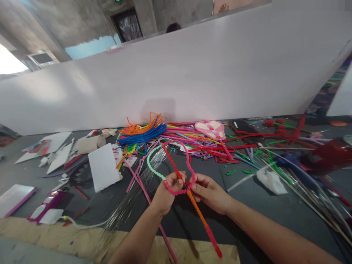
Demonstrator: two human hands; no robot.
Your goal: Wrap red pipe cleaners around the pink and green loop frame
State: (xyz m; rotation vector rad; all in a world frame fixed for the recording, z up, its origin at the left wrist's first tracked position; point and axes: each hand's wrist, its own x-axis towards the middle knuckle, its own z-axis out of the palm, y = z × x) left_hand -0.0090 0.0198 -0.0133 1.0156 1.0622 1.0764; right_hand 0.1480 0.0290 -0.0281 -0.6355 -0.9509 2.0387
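Both hands hold a pipe-cleaner loop (190, 161) that is wavy, pink on most of its length and mint green on the left side. My left hand (171, 190) pinches its lower left, where a red pipe cleaner (171, 160) slants up across the inside. At the lower right my right hand (206, 191) pinches the loop close to the join. An orange and red pipe-cleaner stem (202, 216) runs down from that join toward the table's front edge. Fingers partly hide the join, so its winding cannot be made out.
Orange and blue pipe-cleaner bundles (144, 135) lie behind my hands beside a pink and cream heart-shaped piece (211, 130). White cards (103, 168) and a purple device (46, 206) are at left. Thin clear rods (129, 200) lie near my left arm. A white partition (176, 80) closes the back.
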